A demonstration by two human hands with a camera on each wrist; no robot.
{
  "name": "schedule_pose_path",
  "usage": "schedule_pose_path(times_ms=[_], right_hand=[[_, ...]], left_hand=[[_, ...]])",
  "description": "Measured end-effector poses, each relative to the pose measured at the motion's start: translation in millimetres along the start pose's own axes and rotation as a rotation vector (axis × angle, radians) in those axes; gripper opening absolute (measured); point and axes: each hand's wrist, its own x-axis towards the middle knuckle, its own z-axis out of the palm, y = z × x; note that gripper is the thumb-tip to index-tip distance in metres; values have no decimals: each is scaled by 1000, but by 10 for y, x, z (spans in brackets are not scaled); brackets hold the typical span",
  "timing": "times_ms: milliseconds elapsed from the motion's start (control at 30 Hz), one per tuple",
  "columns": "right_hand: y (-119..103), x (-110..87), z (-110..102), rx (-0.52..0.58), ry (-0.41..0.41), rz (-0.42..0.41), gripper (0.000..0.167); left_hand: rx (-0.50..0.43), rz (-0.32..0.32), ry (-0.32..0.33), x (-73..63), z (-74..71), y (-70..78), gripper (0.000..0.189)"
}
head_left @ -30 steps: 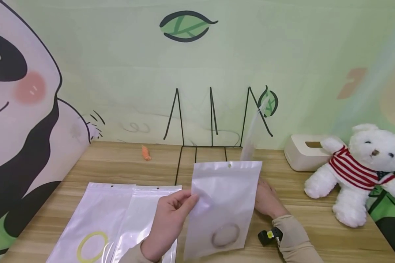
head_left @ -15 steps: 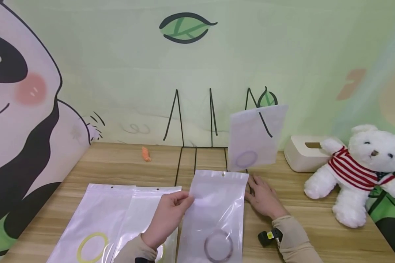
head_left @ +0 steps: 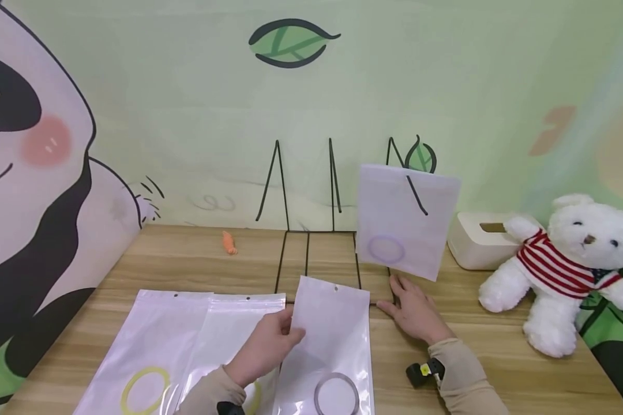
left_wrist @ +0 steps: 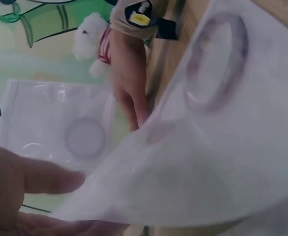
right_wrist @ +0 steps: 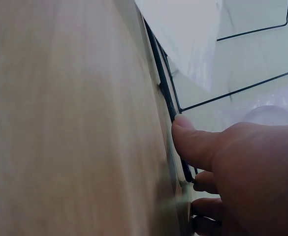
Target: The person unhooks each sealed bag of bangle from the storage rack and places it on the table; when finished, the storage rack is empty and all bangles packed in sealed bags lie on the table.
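Left grip [head_left: 263, 350] pinches pouch [head_left: 328, 340], bags [head_left: 156, 331] beside, rack [head_left: 333, 231] beyond.

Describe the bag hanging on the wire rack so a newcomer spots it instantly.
In the head view, find the black wire rack on the wood-grain table. The white pouch hangs on its rightmost prong, just left of the tissue box. Unlike the three nearer pouches, it hangs; its ring looks pale purple.

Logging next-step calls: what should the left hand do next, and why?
Probably lay the held bag down beside the two flat bags on the table: the left hand pinches its edge just to their right, while the right hand touches the wire rack.
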Motion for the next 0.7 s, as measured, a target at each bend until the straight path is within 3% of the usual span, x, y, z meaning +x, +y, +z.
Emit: schedule_pose_path(times_ms=[133,200,500,600,700], right_hand=[[28,-9,-5,-12,1,5,72],[35,-1,-5,-16,1,3,72],[10,31,20,-1,-19,4,72],[3,28,22,0,-21,6,72],[-8,25,14,3,-19,4,72]], left_hand=[[202,44,-28,-11,29,-4,93],[288,49,-31,-20,37,-14,103],[709,94,-54,-45,17,-165,109],[757,123,-68,-53,2,-222,107],[719,116,-122,-58,-16,-248,101]])
